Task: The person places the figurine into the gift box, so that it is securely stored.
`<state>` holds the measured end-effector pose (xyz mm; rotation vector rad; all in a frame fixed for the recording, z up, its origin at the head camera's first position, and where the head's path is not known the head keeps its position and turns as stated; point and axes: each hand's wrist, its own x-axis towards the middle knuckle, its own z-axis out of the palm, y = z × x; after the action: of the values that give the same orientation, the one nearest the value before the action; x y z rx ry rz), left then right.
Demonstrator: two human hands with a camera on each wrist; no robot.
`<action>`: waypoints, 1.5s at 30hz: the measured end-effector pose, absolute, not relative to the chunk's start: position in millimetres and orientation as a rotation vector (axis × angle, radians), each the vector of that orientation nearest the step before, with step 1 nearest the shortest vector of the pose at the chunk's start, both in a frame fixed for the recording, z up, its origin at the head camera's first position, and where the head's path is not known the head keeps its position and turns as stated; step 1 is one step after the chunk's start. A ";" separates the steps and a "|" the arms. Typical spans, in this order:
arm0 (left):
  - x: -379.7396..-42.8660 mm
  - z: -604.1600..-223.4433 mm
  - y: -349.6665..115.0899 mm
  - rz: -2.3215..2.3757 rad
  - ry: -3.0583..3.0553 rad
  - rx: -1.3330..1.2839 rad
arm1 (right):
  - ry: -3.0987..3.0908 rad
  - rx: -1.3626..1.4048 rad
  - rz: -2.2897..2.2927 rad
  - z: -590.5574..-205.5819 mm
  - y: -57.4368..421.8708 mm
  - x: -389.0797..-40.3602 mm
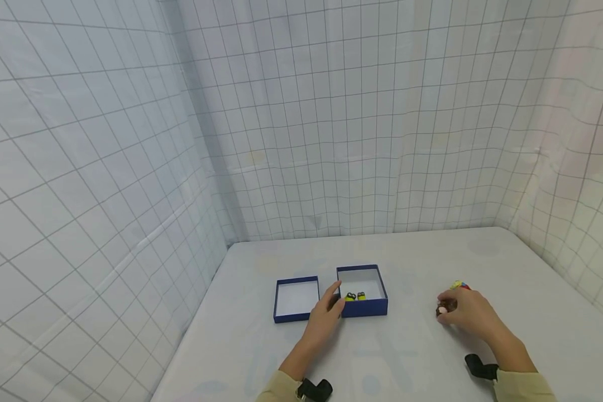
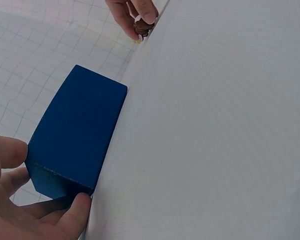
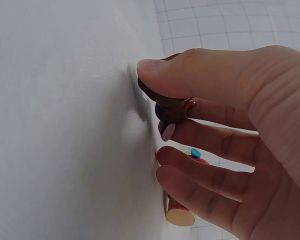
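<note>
My right hand (image 1: pixel 469 315) pinches a small brown figurine (image 3: pixel 172 110) with a pink patch between thumb and fingers, low over the white table. The fingers hide part of it. My left hand (image 1: pixel 324 318) lies at the near left corner of a blue open box (image 1: pixel 364 307); its thumb and fingers touch the corner and left side. Inside the box, near its front wall, are small yellow figurines (image 1: pixel 350 297) with black markings. Just beyond the right hand sits a colourful toy (image 1: pixel 459 285) in yellow, red and blue, partly hidden.
A shallow blue-rimmed tray (image 1: pixel 296 319) with a white inside, like a box lid, lies left of the box. Behind the right fingers shows a brown piece with a beige round base (image 3: pixel 180 217). Grid-patterned white curtains (image 1: pixel 311 167) stand behind and beside the table.
</note>
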<state>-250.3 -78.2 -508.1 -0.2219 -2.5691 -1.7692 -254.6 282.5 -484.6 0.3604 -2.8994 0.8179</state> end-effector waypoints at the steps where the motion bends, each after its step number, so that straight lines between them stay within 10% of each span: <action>1: -250.5 -508.3 -78.2 -1.770 -2.569 -0.219 | -2.891 0.366 0.820 -484.4 282.4 -254.7; 45: -248.8 -507.6 -78.4 -1.759 -2.586 -0.206 | -2.665 0.451 0.823 -485.3 273.0 -258.4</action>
<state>-248.8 -78.4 -507.6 -0.2064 -2.5859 -1.7591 -258.4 273.0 -485.3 0.4506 -2.6649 0.8230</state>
